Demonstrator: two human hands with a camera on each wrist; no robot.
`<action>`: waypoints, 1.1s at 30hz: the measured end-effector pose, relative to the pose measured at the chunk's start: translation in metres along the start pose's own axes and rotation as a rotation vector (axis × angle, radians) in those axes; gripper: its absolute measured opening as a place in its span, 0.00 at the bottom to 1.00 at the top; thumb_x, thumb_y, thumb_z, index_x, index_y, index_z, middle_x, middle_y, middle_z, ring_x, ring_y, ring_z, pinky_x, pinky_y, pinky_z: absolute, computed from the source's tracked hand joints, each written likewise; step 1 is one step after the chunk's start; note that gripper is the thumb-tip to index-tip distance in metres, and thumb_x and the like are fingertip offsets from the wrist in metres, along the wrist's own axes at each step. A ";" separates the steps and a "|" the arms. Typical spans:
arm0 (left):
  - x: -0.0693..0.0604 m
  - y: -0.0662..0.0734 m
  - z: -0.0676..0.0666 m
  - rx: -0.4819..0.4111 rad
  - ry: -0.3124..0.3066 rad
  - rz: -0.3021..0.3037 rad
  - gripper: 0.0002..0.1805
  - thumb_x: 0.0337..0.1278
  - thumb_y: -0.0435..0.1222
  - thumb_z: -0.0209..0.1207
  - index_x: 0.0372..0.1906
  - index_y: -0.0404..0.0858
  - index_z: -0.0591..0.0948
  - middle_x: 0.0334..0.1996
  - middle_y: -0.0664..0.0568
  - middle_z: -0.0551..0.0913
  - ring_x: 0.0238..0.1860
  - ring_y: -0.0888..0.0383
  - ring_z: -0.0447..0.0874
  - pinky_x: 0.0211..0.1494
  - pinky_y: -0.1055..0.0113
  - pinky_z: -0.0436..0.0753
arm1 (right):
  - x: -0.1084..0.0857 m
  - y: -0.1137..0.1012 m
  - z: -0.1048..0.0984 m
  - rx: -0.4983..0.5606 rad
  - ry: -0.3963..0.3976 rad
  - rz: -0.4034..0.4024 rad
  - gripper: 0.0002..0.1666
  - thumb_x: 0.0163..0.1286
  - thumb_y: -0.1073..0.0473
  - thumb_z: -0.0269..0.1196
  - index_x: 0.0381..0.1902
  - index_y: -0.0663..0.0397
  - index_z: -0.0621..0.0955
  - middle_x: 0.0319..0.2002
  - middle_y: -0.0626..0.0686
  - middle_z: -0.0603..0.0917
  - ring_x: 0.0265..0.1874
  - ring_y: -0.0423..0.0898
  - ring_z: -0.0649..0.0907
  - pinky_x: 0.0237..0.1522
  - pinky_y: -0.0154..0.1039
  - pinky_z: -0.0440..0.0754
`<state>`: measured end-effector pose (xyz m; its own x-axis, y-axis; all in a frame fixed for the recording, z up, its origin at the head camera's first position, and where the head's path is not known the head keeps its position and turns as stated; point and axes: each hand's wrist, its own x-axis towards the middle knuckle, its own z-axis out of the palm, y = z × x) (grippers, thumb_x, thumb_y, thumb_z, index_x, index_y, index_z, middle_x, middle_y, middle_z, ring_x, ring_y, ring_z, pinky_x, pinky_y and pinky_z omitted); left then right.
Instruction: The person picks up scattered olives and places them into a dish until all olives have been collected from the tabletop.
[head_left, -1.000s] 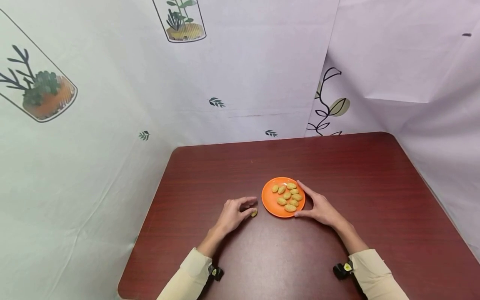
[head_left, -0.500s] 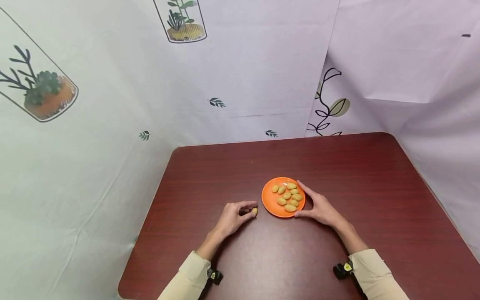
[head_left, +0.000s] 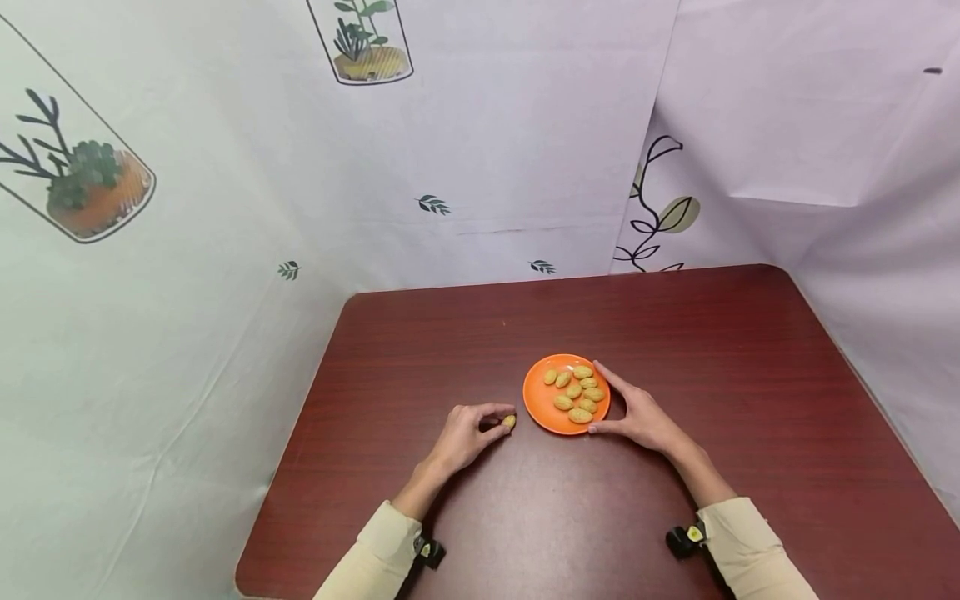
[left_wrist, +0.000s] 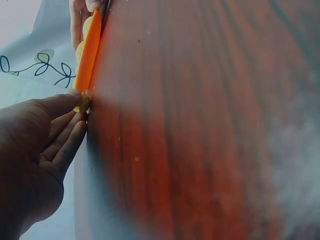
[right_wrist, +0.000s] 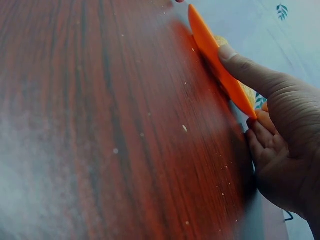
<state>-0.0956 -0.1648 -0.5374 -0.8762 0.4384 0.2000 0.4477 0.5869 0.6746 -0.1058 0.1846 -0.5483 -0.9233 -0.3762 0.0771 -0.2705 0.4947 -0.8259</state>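
My left hand (head_left: 463,435) pinches a small tan oval nut (head_left: 510,422) between thumb and fingertips, low over the table just left of the orange plate (head_left: 534,396). Up close in the left wrist view, the nut (left_wrist: 82,104) shows at the tips of the thumb and fingers. Several similar nuts (head_left: 581,416) lie spread on the plate, mostly toward its right side. My right hand (head_left: 647,419) holds the plate's right edge, thumb at the near side and fingers at the far side. In the right wrist view the thumb (right_wrist: 245,65) rests on the rim.
The dark red-brown wooden table (head_left: 420,350) carries the plate and both hands. White cloth with printed plants (head_left: 480,150) hangs behind the table and along its sides. Black wrist cameras (head_left: 682,542) sit at both cuffs.
The left fingers have come down and together on the nut, which has shifted very slightly. The right hand and the plate stay where they were.
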 end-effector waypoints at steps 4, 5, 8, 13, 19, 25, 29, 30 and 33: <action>0.002 0.000 -0.001 0.010 -0.014 0.021 0.14 0.66 0.35 0.72 0.55 0.41 0.91 0.47 0.54 0.93 0.43 0.64 0.92 0.48 0.67 0.88 | 0.000 0.000 0.000 0.001 0.000 0.001 0.69 0.57 0.47 0.84 0.86 0.54 0.58 0.81 0.65 0.62 0.78 0.67 0.64 0.74 0.69 0.62; 0.003 -0.001 -0.001 0.009 -0.018 0.026 0.14 0.67 0.35 0.72 0.55 0.40 0.91 0.47 0.54 0.93 0.43 0.64 0.92 0.48 0.68 0.88 | 0.000 0.000 0.000 0.001 0.000 0.001 0.69 0.57 0.47 0.84 0.86 0.54 0.57 0.81 0.65 0.62 0.78 0.67 0.64 0.74 0.69 0.62; 0.006 -0.001 -0.003 0.000 -0.014 0.035 0.13 0.69 0.35 0.71 0.55 0.40 0.91 0.47 0.54 0.93 0.43 0.64 0.92 0.47 0.69 0.88 | 0.000 0.000 0.000 0.000 0.000 0.001 0.69 0.57 0.46 0.84 0.86 0.54 0.57 0.81 0.65 0.62 0.78 0.68 0.64 0.74 0.70 0.62; 0.016 0.000 -0.009 -0.003 0.031 0.067 0.13 0.69 0.36 0.71 0.55 0.39 0.91 0.48 0.53 0.92 0.43 0.63 0.92 0.45 0.69 0.89 | 0.000 0.000 0.000 -0.005 0.000 0.003 0.69 0.57 0.46 0.84 0.86 0.54 0.57 0.81 0.65 0.62 0.78 0.68 0.64 0.74 0.70 0.62; 0.031 0.006 -0.012 0.003 0.065 0.090 0.13 0.68 0.33 0.71 0.55 0.39 0.91 0.47 0.53 0.93 0.44 0.60 0.93 0.47 0.69 0.88 | -0.001 0.000 0.000 -0.012 0.009 -0.007 0.68 0.57 0.47 0.84 0.86 0.55 0.58 0.81 0.66 0.62 0.77 0.69 0.65 0.73 0.71 0.63; 0.048 0.013 -0.006 -0.010 0.041 0.097 0.13 0.69 0.33 0.70 0.56 0.37 0.90 0.50 0.52 0.92 0.47 0.59 0.92 0.50 0.70 0.88 | -0.001 0.001 0.000 -0.007 0.013 -0.007 0.68 0.57 0.47 0.84 0.86 0.55 0.58 0.81 0.66 0.62 0.77 0.69 0.65 0.73 0.71 0.63; 0.057 0.015 0.002 -0.013 0.030 0.089 0.14 0.69 0.33 0.70 0.56 0.38 0.90 0.50 0.52 0.92 0.47 0.60 0.92 0.50 0.71 0.87 | 0.000 0.001 0.000 -0.001 0.008 0.000 0.69 0.56 0.46 0.84 0.86 0.53 0.58 0.81 0.65 0.62 0.78 0.68 0.65 0.74 0.69 0.63; 0.059 0.015 0.004 -0.014 0.030 0.089 0.14 0.68 0.33 0.70 0.56 0.38 0.90 0.50 0.52 0.92 0.47 0.61 0.92 0.49 0.71 0.87 | 0.000 0.002 0.000 -0.002 0.007 -0.002 0.69 0.56 0.46 0.84 0.86 0.53 0.58 0.81 0.65 0.62 0.78 0.68 0.65 0.74 0.69 0.63; 0.063 0.016 0.010 -0.011 0.032 0.093 0.14 0.68 0.33 0.71 0.56 0.39 0.91 0.50 0.53 0.92 0.46 0.61 0.92 0.49 0.71 0.87 | 0.000 0.002 0.000 -0.008 0.004 -0.006 0.69 0.57 0.46 0.84 0.86 0.54 0.58 0.81 0.65 0.62 0.77 0.68 0.65 0.74 0.69 0.63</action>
<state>-0.1421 -0.1204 -0.5210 -0.8365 0.4686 0.2842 0.5252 0.5373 0.6599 -0.1062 0.1854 -0.5502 -0.9225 -0.3767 0.0844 -0.2788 0.4989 -0.8206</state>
